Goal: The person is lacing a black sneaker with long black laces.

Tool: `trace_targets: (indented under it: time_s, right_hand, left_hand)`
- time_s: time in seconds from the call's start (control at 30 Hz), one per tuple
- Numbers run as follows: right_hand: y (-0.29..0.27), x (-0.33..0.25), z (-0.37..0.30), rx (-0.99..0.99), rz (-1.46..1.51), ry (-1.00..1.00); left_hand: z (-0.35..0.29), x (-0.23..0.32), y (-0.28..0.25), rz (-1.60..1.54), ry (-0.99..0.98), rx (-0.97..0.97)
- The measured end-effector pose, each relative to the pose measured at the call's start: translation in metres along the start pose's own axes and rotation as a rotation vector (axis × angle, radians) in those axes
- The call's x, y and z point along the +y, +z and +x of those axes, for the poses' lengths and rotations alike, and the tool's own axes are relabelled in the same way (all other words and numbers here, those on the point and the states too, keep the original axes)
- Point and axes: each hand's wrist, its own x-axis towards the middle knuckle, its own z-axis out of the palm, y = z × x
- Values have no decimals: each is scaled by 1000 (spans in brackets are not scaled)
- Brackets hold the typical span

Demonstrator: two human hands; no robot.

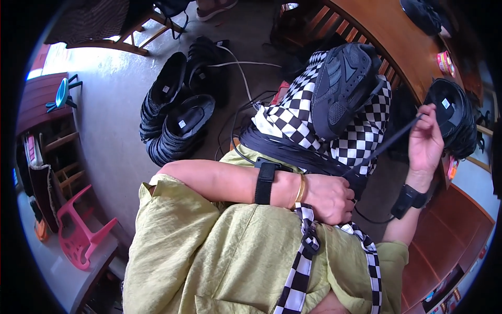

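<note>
A dark grey sneaker [340,89] without laces in its eyelets lies on my lap, on a black-and-white checkered apron [293,118]. Across the apron stretches a bundle of dark shoelaces [293,152]. My left hand [330,199] is closed in a fist beside the bundle's right end, and what its fingers grip is hidden. Raised at the right, my right hand [426,136] pinches one dark shoelace [389,141]. That lace runs taut and slanting down toward the bundle near my left fist.
Stacks of nested dark shoes [180,125] stand on the grey floor at left, and another stack [452,115] sits beyond my right hand. A wooden bench [376,44] is at far right. A pink plastic chair [86,230] stands at left. Cables [243,78] trail near my lap.
</note>
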Motion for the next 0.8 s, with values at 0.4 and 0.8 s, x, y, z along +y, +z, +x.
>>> trace_targets:
  time_s: [0.4, 0.8]
  right_hand:
    - [-55, -65, -20, 282, -195, -426]
    - [-65, -64, -13, 445, -673, -778]
  left_hand:
    - [-2, -12, -3, -188, 5, -123]
    - [4, -16, -17, -191, -97, -248]
